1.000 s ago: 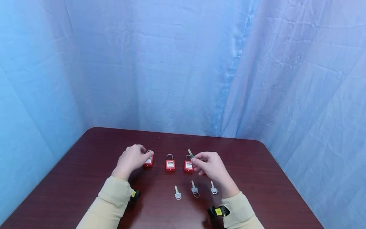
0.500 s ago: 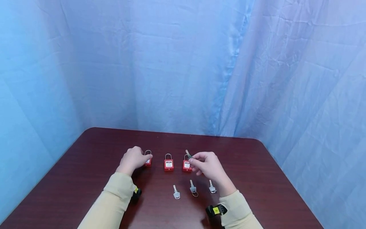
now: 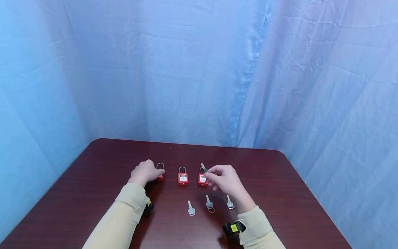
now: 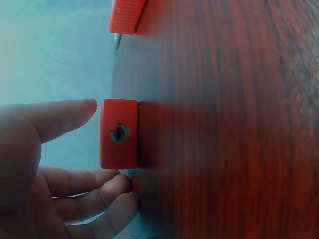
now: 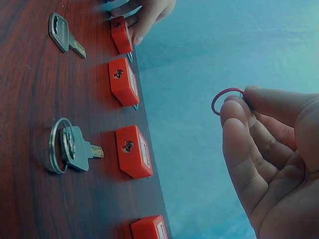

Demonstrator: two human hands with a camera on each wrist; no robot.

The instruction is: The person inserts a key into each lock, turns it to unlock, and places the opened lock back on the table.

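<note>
Right hand (image 3: 224,178) is pinching a key (image 3: 204,167) btwn thumb and fingers, holding it up off the table (image 3: 93,180), blade pointing up and to the far left, just above the right padlock (image 3: 202,179). In the right wrist view a red ring (image 5: 227,101) is showing at the fingertips (image 5: 234,114); the key itself isn't visible there.

Left hand (image 3: 144,172) is sitting at the left padlock (image 3: 160,175), thumb and fingers curling around its red body. Left wrist view: thumb (image 4: 60,117) is lying along one side, fingers along the other, keyhole end facing the camera. Can't tell whether they're actually squeezing it or just touching.

Middle padlock (image 3: 182,178) is standing btwn the other two, untouched, shackle pointing far. All 3 are lined up left to right, mid-table.

Nearer the person, 3 more keys are lying flat in a row: left key (image 3: 190,209), middle key w/ a ring (image 3: 209,204), right key (image 3: 229,203), the last one partly under the right wrist.

Blue cloth backdrop (image 3: 199,69) is hanging behind and around the table. Both sleeves are cream-coloured.
</note>
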